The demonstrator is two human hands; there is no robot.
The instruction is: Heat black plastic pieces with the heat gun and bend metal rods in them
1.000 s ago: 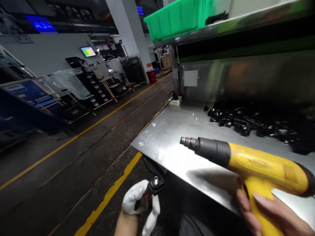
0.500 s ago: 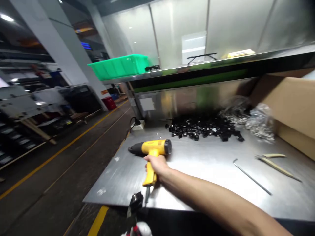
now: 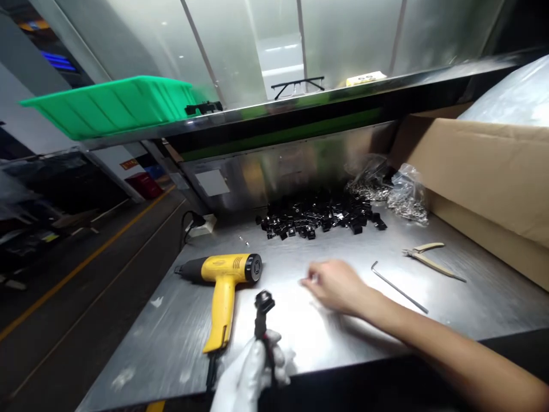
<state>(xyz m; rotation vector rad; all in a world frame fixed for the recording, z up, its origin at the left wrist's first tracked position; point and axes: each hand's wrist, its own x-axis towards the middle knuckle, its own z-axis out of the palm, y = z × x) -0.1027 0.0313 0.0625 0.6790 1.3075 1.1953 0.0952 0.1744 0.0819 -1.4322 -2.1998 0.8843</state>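
Note:
My left hand [image 3: 253,366], in a white glove, is closed around a black cable-like part [image 3: 261,320] with a square black piece at its upper end. It is at the bottom centre, over the front of the metal table [image 3: 171,337]. My right hand [image 3: 337,286] is bare and slightly blurred above the table, its fingers curled together; whatever lies between the fingertips cannot be made out. Left of both hands a yellow heat gun [image 3: 223,286] lies on its side, nozzle to the left, with nobody holding it.
Behind the hands lies a pile of black parts [image 3: 317,220], beside bags of metal pieces [image 3: 407,194]. Pliers [image 3: 433,266] and a hex key [image 3: 398,289] lie right. A cardboard box [image 3: 484,166] borders the right side; a green bin [image 3: 115,106] stands on the shelf.
My right hand has let go of the heat gun and moved right, leaving the tool on the table. My left hand has come up into view with the black part. The view has shifted right.

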